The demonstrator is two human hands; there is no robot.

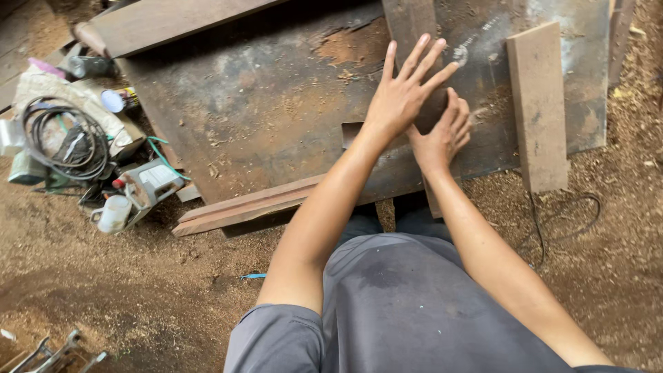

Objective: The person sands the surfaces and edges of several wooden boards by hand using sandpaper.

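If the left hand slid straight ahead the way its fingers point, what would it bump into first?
Probably nothing soon. The left hand lies flat on a dark plank, fingers pointing up-right along the metal sheet; the lighter board sits off to the side.

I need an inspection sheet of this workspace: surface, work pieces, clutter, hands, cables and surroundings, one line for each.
Surface: dark, stained metal sheet with sawdust on it.
Job's things: dark plank under both hands; lighter plank lying apart to the right.
Clutter: white mug, small machine, cans at far left.
Hands: left hand flat, fingers spread; right hand beside it on the plank; neither grips anything.
Cables: black coil at left; loose black cable on the ground at right.
Surroundings: sawdust-covered ground; reddish boards under the sheet's edge.
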